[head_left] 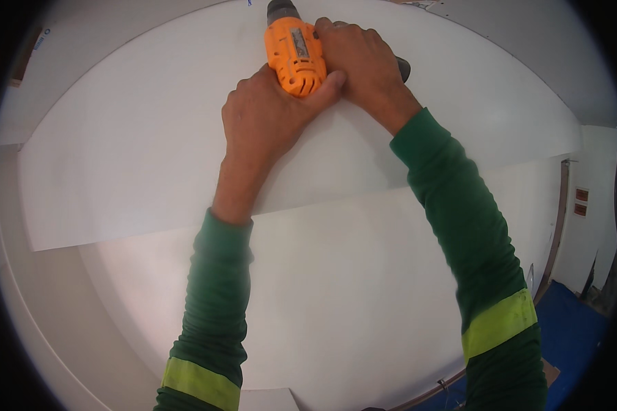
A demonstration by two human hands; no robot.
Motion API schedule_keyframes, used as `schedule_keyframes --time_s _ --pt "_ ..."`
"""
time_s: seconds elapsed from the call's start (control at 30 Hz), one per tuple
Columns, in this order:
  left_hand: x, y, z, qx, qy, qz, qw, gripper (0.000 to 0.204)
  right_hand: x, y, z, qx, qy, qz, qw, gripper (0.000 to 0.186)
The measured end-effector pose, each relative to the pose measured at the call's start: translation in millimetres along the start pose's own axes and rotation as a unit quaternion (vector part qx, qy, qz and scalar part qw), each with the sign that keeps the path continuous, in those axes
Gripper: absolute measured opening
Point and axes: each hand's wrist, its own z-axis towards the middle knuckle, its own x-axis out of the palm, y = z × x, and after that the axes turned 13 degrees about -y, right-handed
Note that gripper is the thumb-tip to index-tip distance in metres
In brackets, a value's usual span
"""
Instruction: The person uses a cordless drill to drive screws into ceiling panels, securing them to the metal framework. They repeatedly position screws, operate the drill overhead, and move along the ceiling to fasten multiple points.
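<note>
An orange power drill (289, 51) with a dark chuck points away from me at the top of the head view, its body against or close to a large white panel (137, 130). My right hand (365, 63) is wrapped round its handle, whose dark end sticks out beyond the fingers on the right. Cupped against the left and rear of the drill body is my left hand (264, 113), thumb stretched across behind it toward my right wrist. Most left fingers are hidden under the tool. The drill's tip is cut off or hidden near the upper edge.
Below the panel's lower edge lies another pale smooth surface (349, 274). A brown upright edge (554, 233) stands at the right, beside a wall with two small orange labels (581, 202). Blue floor (572, 322) shows at lower right.
</note>
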Motion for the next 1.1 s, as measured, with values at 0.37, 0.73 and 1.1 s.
schedule_keyframes --time_s 0.37,0.73,1.1 --pt "-5.5 -5.9 -0.5 -0.018 0.012 -0.005 1.000 0.083 2.3 -0.1 1.0 -0.002 -0.009 -0.003 1.000 0.036" --pt "-5.9 -1.7 0.0 -0.012 0.014 -0.020 1.000 0.079 -0.6 2.5 1.1 -0.002 -0.002 0.000 1.000 0.034" --pt "-7.3 -2.4 1.0 -0.005 0.010 -0.015 1.000 0.079 4.3 -1.7 -0.1 -0.015 -0.047 0.018 0.999 0.033"
